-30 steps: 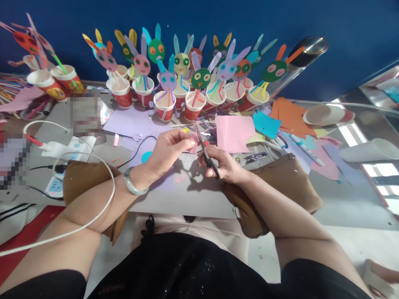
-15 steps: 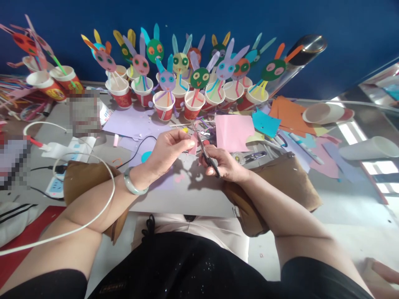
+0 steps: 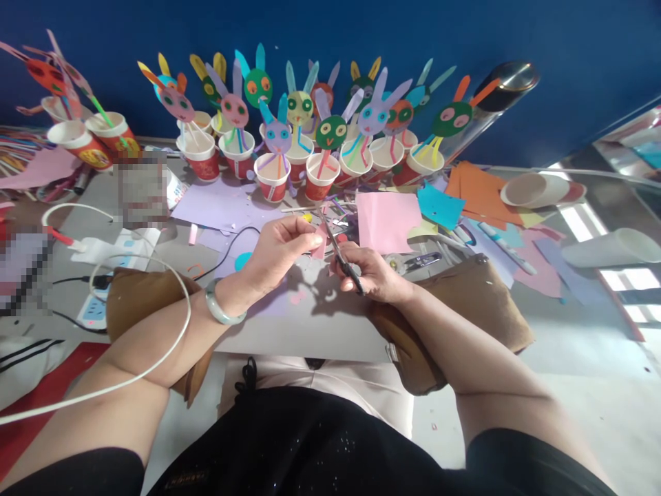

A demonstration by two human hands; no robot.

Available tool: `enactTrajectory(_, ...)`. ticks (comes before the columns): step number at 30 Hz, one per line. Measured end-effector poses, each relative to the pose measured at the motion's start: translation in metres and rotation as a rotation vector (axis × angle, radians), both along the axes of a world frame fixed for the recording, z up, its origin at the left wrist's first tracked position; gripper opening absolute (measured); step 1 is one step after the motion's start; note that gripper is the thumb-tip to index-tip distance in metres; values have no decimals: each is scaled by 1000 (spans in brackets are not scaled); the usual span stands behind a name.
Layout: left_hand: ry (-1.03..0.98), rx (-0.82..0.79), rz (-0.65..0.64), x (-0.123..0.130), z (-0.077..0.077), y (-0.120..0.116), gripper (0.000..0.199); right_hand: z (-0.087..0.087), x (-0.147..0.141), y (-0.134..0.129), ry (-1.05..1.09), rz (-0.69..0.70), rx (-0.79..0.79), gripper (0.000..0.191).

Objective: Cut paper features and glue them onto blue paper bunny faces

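My left hand (image 3: 285, 249) pinches a small piece of pink paper (image 3: 319, 246) between thumb and fingertips, over the middle of the table. My right hand (image 3: 369, 270) is closed round the dark handles of a pair of scissors (image 3: 350, 273). The scissor blades point up and away from me, right beside the pink piece. Whether the blades touch the paper is too small to tell. Below the hands, small pink scraps (image 3: 298, 297) lie on the grey table (image 3: 320, 334).
Paper cups (image 3: 322, 180) with rabbit-faced figures line the back. A pink sheet (image 3: 388, 220), orange sheets (image 3: 478, 189) and a blue piece (image 3: 441, 205) lie right of centre. Brown cloths (image 3: 472, 303) lie under both forearms. A white cable (image 3: 180, 331) loops over my left forearm.
Both hands stay almost in the same place, with the paper and the scissors still held. The view has shifted very slightly. At the far left, pink paper now shows lying in front of the cups.
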State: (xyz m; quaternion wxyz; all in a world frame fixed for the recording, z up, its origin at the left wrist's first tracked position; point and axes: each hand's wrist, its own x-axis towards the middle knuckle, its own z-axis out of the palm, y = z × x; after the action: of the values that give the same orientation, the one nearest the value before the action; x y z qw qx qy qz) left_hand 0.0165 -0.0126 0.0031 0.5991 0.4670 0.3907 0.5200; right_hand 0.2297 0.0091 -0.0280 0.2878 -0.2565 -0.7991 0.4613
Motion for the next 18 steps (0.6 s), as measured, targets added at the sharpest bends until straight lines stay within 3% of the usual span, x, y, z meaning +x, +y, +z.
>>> enactTrajectory(10,2,-13,-3,1,5,-1,15,2,0,-1,-24,-7,-9,68)
enactTrajectory(18,-7,-18,43,0,2,2,16,-2,0,-4,43,-159,-165,67)
